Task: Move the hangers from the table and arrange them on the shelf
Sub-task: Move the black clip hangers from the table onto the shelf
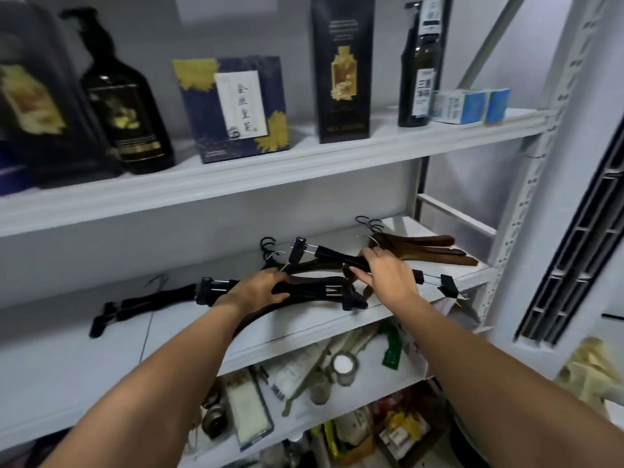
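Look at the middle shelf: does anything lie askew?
The black hangers gripped by the left hand and right hand lie crossed in a loose heap, unlike the brown hangers stacked neatly behind on the shelf.

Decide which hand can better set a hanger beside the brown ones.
Likely right: the right hand grips a black clip hanger beside the brown hangers; the left hand is farther left.

Left hand (256, 293) and right hand (388, 275) grip black clip hangers (334, 256) over the middle shelf (304, 329).
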Demonstrator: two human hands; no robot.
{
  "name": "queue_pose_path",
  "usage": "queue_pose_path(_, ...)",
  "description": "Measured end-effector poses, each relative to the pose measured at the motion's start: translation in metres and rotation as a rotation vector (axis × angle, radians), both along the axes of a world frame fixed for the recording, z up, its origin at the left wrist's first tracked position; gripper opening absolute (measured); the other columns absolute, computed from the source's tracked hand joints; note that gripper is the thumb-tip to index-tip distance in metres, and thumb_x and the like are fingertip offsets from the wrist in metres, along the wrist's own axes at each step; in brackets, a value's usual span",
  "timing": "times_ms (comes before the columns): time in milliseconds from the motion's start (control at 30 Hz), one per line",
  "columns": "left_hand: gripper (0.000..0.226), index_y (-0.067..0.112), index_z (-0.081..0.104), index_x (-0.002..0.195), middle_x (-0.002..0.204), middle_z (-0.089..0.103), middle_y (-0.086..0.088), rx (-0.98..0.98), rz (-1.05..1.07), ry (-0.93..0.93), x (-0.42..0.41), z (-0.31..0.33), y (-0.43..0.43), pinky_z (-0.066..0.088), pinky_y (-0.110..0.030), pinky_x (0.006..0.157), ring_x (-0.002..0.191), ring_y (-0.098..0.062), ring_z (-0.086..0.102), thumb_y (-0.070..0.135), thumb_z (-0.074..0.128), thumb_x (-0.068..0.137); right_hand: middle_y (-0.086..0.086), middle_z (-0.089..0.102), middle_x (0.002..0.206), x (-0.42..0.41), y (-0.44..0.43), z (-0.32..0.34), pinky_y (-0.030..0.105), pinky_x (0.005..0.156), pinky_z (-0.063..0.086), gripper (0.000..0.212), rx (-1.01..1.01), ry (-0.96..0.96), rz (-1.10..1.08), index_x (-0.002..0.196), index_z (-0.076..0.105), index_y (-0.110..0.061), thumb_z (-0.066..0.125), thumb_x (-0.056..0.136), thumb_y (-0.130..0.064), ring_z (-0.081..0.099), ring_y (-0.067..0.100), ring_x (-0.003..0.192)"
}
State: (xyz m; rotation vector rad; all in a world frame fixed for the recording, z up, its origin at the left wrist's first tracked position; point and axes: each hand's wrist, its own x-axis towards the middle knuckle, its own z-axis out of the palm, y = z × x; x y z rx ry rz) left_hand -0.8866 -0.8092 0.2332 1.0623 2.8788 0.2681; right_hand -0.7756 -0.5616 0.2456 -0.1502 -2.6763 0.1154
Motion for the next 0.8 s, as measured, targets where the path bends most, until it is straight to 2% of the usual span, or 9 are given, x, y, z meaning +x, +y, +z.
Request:
queue_pose_path(100,0.037,0.015,0.056,0.123,0.119,0.058,-0.006,0.0,0.066,0.02,0.005,-0.002,-0.037,0.043,-0.029,0.085,0.104,-0.023,0.058,0.032,0.058,0.091,0.011,0.063,0.089,-0.009,-0.025,-0.001,0.03,0.052,0.041,0.038,0.021,-0.002,0.062,0.103,0.061,-0.008,0.055,0.091,-0.044,0.064,0.03,0.081)
queue_pose_path(167,0.034,0.016,0.057,0.12,0.116,0.057,-0.004,-0.014,0.118,0.03,0.009,-0.001,-0.06,0.042,-0.029,0.082,0.102,-0.024,0.058,0.032,0.058,0.09,0.01,0.062,0.086,-0.016,-0.044,-0.003,0.028,0.049,0.037,0.042,0.052,0.005,0.094,0.099,0.061,-0.008,0.051,0.091,-0.047,0.063,0.029,0.076)
queue_pose_path(300,0.032,0.017,0.057,0.118,0.118,0.055,-0.004,-0.026,0.18,0.018,0.014,0.001,-0.106,0.046,-0.035,0.088,0.107,-0.023,0.056,0.031,0.059,0.09,0.005,0.059,0.104,-0.034,-0.084,-0.006,0.03,0.062,0.043,0.043,0.03,-0.032,0.148,0.115,0.053,-0.014,0.041,0.095,-0.05,0.058,0.022,0.095)
queue_pose_path(467,0.032,0.015,0.058,0.117,0.113,0.056,-0.006,0.0,0.257,0.023,0.015,-0.004,-0.161,0.045,-0.031,0.083,0.102,-0.023,0.056,0.031,0.059,0.09,0.002,0.059,0.11,-0.05,-0.14,-0.008,0.029,0.071,0.046,0.043,0.021,-0.041,0.215,0.12,0.052,-0.016,0.04,0.096,-0.05,0.058,0.021,0.099)
queue_pose_path(567,0.032,0.011,0.058,0.115,0.11,0.055,-0.009,0.004,0.276,0.02,0.013,-0.007,-0.19,0.042,-0.029,0.078,0.098,-0.025,0.057,0.03,0.059,0.09,0.004,0.061,0.107,-0.058,-0.172,-0.009,0.031,0.069,0.045,0.042,0.011,-0.04,0.252,0.116,0.053,-0.014,0.042,0.096,-0.049,0.059,0.023,0.097)
queue_pose_path(800,0.034,0.01,0.057,0.118,0.113,0.055,-0.011,0.024,0.285,0.004,-0.005,-0.01,-0.261,0.045,-0.032,0.084,0.101,-0.026,0.056,0.03,0.059,0.091,0.005,0.061,0.1,-0.071,-0.247,-0.006,0.029,0.063,0.039,0.041,0.059,-0.022,0.254,0.111,0.052,-0.013,0.039,0.097,-0.049,0.058,0.024,0.094)
